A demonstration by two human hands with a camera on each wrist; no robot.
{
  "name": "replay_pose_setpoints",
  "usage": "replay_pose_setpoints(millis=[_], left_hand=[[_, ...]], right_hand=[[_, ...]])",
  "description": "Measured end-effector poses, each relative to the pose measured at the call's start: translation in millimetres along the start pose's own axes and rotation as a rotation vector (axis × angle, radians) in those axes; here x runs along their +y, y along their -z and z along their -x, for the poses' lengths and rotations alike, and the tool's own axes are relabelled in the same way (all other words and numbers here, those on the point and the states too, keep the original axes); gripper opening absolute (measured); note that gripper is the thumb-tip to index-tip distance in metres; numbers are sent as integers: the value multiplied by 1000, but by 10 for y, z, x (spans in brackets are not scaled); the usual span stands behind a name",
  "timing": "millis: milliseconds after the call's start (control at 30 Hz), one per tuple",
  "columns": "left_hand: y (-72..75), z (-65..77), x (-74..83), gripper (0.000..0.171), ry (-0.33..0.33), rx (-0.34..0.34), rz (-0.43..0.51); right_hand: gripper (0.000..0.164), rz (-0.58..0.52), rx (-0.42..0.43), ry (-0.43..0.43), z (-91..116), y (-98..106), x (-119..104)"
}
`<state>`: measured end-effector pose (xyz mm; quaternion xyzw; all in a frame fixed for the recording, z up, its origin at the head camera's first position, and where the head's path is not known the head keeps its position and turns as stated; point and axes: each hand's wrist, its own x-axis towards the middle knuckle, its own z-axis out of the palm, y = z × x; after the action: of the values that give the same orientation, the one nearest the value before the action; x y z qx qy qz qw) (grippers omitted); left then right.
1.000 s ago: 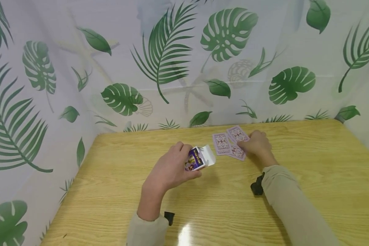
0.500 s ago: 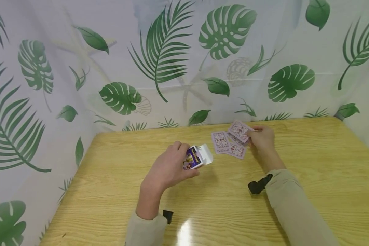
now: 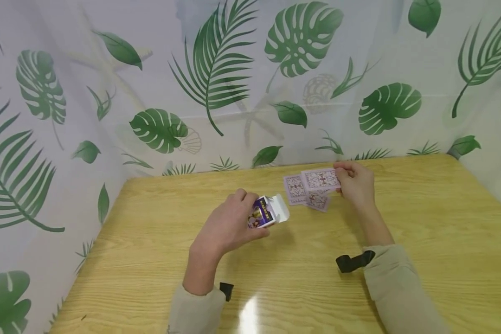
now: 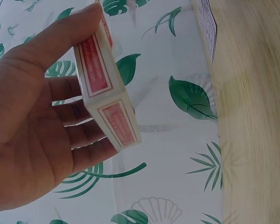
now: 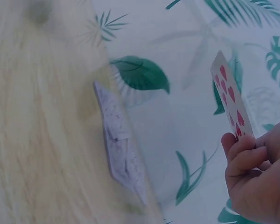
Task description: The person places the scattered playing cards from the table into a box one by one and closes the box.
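My left hand (image 3: 227, 222) grips a small card box (image 3: 260, 212) with a purple front, its white flap open toward the right. In the left wrist view the box (image 4: 105, 79) shows white sides with red panels, between thumb and fingers. My right hand (image 3: 356, 185) pinches a playing card (image 3: 321, 179) by its right end, patterned back up. From the right wrist view, that card (image 5: 232, 100) shows red hearts on its face and is raised off the table. Below it lie several face-down playing cards (image 3: 294, 189), overlapping, partly covered by the held card in the head view.
The wooden table (image 3: 150, 260) runs back to a white curtain (image 3: 242, 106) printed with green leaves. Black wrist mounts (image 3: 355, 262) stick out at both beige sleeves (image 3: 198, 308).
My right hand has picked a card off the pile, lifted it and turned it to lie lengthwise across the view. The left hand with the box has barely moved.
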<state>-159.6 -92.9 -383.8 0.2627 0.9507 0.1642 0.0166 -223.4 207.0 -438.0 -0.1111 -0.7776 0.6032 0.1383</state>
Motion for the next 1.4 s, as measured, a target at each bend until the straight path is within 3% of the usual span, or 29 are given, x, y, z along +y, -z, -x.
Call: replay_pose_setpoints(millis=[200,467,833,1400], left_hand=[[-30,-3,13,66,-13,-7,-3],[-35,-29,13,69,-41,21,-52],[-53,-31,31,71,-86,49,-102],[-35,-25,64,70,-102,45,-113]], right_hand=[[30,68,-79,61,176,26,-176],[32,39,-193,63,363,19,-391],[32,46,-446,107,528,76,-556],[29,138,-519,156,619,82,-618]])
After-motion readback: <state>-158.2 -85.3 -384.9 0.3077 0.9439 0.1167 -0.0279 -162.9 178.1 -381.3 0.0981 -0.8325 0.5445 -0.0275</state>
